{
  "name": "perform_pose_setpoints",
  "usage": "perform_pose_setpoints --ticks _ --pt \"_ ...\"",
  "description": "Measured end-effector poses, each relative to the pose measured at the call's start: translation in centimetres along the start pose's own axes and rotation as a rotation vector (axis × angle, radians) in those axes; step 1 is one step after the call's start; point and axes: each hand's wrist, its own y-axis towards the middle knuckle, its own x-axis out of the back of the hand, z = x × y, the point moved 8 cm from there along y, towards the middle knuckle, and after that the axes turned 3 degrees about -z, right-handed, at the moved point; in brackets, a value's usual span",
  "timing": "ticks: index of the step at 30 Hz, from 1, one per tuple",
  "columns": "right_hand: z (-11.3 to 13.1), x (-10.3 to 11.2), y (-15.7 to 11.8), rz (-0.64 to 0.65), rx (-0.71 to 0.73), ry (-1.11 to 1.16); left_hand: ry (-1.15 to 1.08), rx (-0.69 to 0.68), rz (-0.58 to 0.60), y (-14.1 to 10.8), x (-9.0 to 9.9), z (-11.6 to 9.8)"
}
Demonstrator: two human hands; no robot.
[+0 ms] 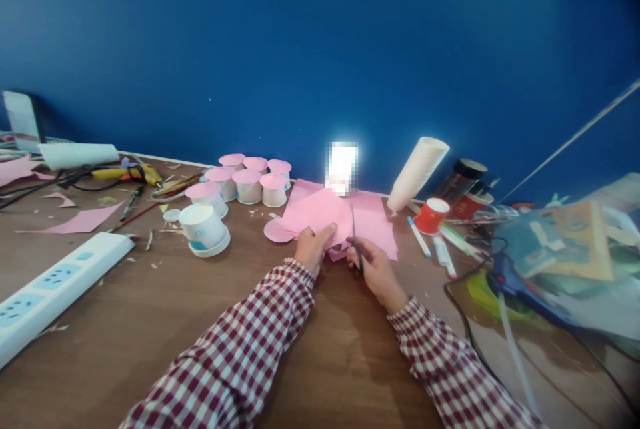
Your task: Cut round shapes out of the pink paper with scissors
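Note:
My left hand [313, 249] pinches the lower edge of a pink paper sheet [317, 212], thumb on top. In my right hand [371, 265] are dark-handled scissors [354, 225], their blades pointing away from me along the sheet's right edge. More pink paper [379, 215] lies flat underneath and behind. A round pink piece [279, 231] rests just left of the sheet. Further left, several paper cups [249, 192] stand in rows, topped with pink discs. Nearer me is a white cup [203, 225] without a disc.
A white power strip [55, 279] lies at the left. Stacked cups [419, 174] lean against the blue wall. A red cup [432, 215], markers [419, 237] and a blue glue gun [525, 292] are at the right.

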Motion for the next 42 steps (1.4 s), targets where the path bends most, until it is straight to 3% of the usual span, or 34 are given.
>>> perform_pose_setpoints --ticks 42 --pt "-0.52 0.27 0.11 -0.004 0.003 -0.033 -0.025 0.010 -0.002 -0.03 -0.09 -0.12"
